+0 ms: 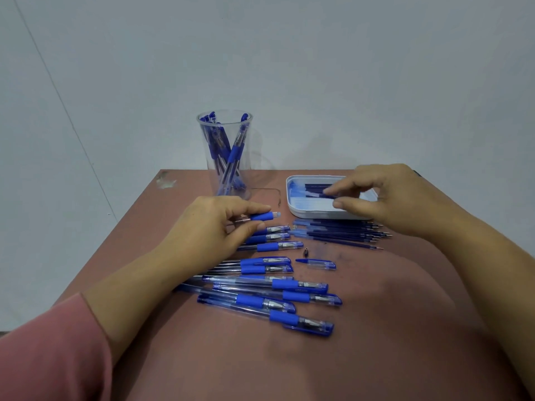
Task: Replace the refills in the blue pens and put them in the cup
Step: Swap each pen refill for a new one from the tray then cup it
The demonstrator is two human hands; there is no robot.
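My left hand (220,227) grips an open pen barrel (265,216) with a blue grip, its tip end bare. My right hand (390,198) reaches into the white tray (295,209), thumb and forefinger pinching a dark refill (317,192) among several refills there. A clear cup (228,166) with several blue pens stands at the table's far edge. Several capped blue pens (278,290) lie in rows in front of me. Loose refills (338,231) lie below the tray. A pen cap (321,264) and a small metal tip (306,252) rest near the middle.
The brown table (376,328) ends just behind the cup and tray, with a pale wall beyond. Its left edge runs diagonally past my pink sleeve (49,351). Ink smudges mark the surface near the pen cap.
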